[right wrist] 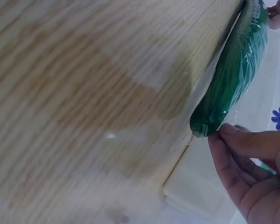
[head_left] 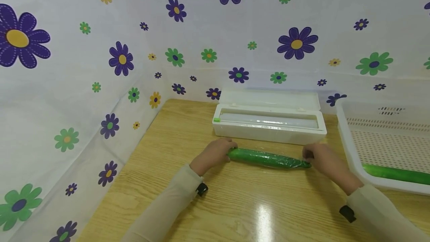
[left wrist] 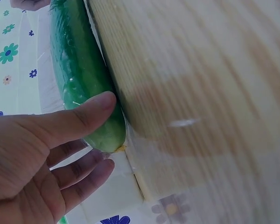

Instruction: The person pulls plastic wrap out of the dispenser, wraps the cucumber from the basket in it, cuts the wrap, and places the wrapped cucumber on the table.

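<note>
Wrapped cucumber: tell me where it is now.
In the head view, the wrapped cucumber is right of and below centre, between the left hand and the right hand, just in front of the open white box.

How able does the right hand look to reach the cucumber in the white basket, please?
Probably yes: the open-topped white basket stands close to the right hand, with nothing over its cucumber, though the rim lies between and the hand is busy at the wrapped cucumber's end.

A wrapped cucumber (head_left: pixel 268 159) lies held between left grip (head_left: pixel 215 155) and right grip (head_left: pixel 324 160).
</note>
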`<action>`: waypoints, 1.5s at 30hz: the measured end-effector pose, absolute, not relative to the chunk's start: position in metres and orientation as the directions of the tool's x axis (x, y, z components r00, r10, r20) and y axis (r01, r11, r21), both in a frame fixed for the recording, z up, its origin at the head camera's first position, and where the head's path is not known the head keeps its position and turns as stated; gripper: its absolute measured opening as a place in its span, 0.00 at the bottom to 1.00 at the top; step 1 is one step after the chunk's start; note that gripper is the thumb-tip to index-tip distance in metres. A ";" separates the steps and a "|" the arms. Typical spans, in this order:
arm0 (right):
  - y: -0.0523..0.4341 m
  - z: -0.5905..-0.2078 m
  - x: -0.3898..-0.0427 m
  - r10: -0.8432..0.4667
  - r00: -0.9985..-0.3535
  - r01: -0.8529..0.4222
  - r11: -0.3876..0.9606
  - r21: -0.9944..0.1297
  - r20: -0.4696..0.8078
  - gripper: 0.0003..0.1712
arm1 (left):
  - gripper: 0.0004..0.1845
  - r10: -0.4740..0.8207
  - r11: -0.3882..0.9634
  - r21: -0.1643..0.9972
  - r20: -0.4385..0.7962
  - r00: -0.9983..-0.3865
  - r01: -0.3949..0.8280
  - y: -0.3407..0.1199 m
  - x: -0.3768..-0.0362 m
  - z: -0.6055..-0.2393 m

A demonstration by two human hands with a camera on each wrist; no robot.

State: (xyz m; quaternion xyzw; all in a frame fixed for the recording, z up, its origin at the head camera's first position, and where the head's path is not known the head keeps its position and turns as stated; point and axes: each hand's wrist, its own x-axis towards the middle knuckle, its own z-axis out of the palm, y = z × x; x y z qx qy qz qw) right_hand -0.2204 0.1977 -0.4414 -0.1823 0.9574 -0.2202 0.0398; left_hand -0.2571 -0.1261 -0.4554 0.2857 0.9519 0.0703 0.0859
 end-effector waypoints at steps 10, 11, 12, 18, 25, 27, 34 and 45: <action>0.194 -0.457 -0.217 -0.530 -0.845 -0.523 0.791 -0.318 0.073 0.16 | 0.23 0.539 0.830 0.247 -0.127 -0.832 0.500 -0.128 -0.260 -0.458; 0.193 -0.459 -0.216 -0.534 -0.842 -0.530 0.792 -0.303 0.078 0.18 | 0.23 0.532 0.831 0.268 -0.129 -0.837 0.487 -0.129 -0.261 -0.459; 0.192 -0.460 -0.216 -0.539 -0.837 -0.540 0.791 -0.287 0.089 0.19 | 0.22 0.526 0.832 0.286 -0.132 -0.840 0.476 -0.129 -0.262 -0.460; 0.186 -0.463 -0.214 -0.569 -0.811 -0.585 0.797 -0.153 0.138 0.13 | 0.21 0.530 0.804 0.391 -0.128 -0.838 0.448 -0.138 -0.266 -0.466; 0.184 -0.463 -0.213 -0.581 -0.802 -0.593 0.803 -0.064 0.138 0.12 | 0.18 0.499 0.826 0.354 -0.097 -0.861 0.439 -0.155 -0.269 -0.472; 0.184 -0.463 -0.213 -0.577 -0.806 -0.589 0.805 -0.070 0.134 0.13 | 0.13 0.478 0.843 0.313 -0.064 -0.876 0.437 -0.160 -0.269 -0.472; 0.185 -0.462 -0.213 -0.565 -0.814 -0.578 0.810 -0.097 0.132 0.13 | 0.05 0.419 0.881 0.209 0.070 -0.905 0.424 -0.164 -0.264 -0.462; 0.184 -0.459 -0.214 -0.567 -0.814 -0.579 0.809 -0.103 0.128 0.11 | 0.16 0.441 0.811 0.455 -0.062 -0.895 0.368 -0.146 -0.252 -0.453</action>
